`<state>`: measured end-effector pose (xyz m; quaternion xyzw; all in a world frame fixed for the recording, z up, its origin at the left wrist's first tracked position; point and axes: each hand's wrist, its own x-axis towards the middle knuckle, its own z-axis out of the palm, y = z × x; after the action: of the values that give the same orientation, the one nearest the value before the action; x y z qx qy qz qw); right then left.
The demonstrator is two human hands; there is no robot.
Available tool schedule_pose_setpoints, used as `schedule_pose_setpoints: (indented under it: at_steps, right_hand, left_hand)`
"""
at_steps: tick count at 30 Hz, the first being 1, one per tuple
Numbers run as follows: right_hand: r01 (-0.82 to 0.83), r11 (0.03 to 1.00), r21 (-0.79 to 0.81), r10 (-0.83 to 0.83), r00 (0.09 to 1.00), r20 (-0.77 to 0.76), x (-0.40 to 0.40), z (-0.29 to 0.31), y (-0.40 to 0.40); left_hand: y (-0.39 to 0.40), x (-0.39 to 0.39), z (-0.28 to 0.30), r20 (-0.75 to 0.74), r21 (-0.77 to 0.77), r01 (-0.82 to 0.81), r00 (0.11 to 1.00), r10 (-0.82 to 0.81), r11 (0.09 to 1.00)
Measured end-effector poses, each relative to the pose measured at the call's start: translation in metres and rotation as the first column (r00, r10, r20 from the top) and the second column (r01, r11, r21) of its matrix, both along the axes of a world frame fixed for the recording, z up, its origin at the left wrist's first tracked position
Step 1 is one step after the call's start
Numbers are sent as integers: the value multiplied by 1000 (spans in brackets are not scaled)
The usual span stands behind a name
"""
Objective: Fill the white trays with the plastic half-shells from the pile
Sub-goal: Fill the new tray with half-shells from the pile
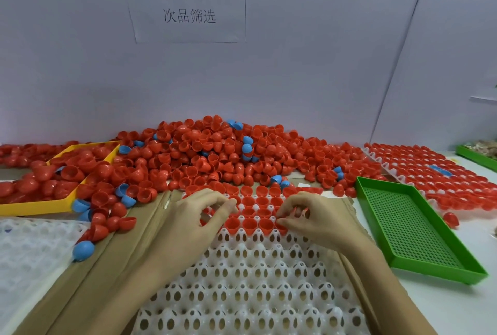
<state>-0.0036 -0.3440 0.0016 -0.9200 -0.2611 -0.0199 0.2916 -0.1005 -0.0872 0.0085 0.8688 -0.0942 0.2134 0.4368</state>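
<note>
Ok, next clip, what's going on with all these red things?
A person is seating red half-shells from the pile into the white tray in front of them. Both hands work at its far rows: the left hand and the right hand each pinch shells there. Only the far rows are filled. A full tray lies to the right.

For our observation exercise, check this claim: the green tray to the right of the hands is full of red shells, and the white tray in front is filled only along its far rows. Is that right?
Not quite. The head view shows the green tray holds no shells; its perforated floor is bare. The rest stands: the white tray has red shells only in its far rows.
</note>
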Motion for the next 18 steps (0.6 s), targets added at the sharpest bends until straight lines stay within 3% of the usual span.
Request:
schedule_pose_setpoints:
  at_steps: [2,4,6,8,10,13,18]
  right_hand:
    - [-5,999,48,5,1000,-1,6,-3,-1]
    - [23,976,218,-25,1000,7,15,-5,-5]
    - [113,920,376,-155,985,81,28,-10,-14]
    - [195,891,410,-283,945,166,40,-19,-24]
    - [235,926,296,-295,938,180,51,-29,-32]
    - [220,975,-26,-217,973,84,60,-42,-37]
    - [287,958,3,-283,941,184,66,-51,-38]
  left_hand:
    - [0,0,1,-1,6,2,1000,-2,1000]
    - [1,0,2,-4,24,2,1000,-2,1000]
    - [3,0,1,-5,64,-15,1000,15,998]
    - [4,1,1,-4,103,-40,999,41,994]
    - [6,1,-1,-5,127,-56,998,57,990]
    - [8,3,-2,-9,135,-63,998,65,989]
    - [12,5,-5,-12,151,-82,996,84,985]
